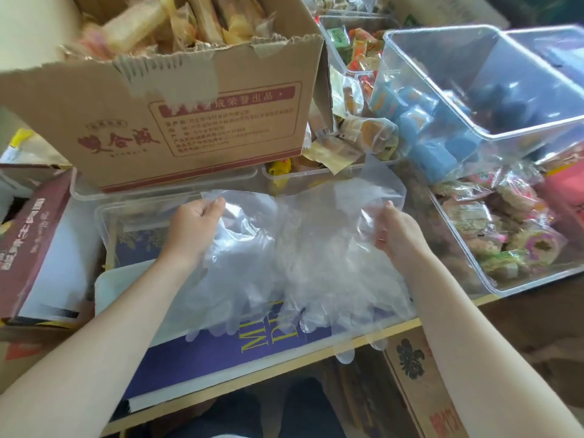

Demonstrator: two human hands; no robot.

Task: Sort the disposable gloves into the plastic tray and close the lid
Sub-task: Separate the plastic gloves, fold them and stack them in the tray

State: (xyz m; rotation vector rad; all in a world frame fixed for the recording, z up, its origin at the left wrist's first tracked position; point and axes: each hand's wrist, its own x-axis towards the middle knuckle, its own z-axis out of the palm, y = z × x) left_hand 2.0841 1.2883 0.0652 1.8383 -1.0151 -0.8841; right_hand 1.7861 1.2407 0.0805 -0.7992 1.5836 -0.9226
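Observation:
A bundle of clear disposable gloves hangs spread between my hands, cuffs up and fingers dangling over a purple box. My left hand pinches the cuff edge at the left. At the right, my right hand grips the other cuff edge. Behind the gloves lies a clear plastic tray, partly hidden by them. I cannot make out its lid.
A torn cardboard box of snacks stands just behind the tray. Clear bins with wrapped sweets fill the right side. A maroon box lies at the left. The table's wooden edge runs below the gloves.

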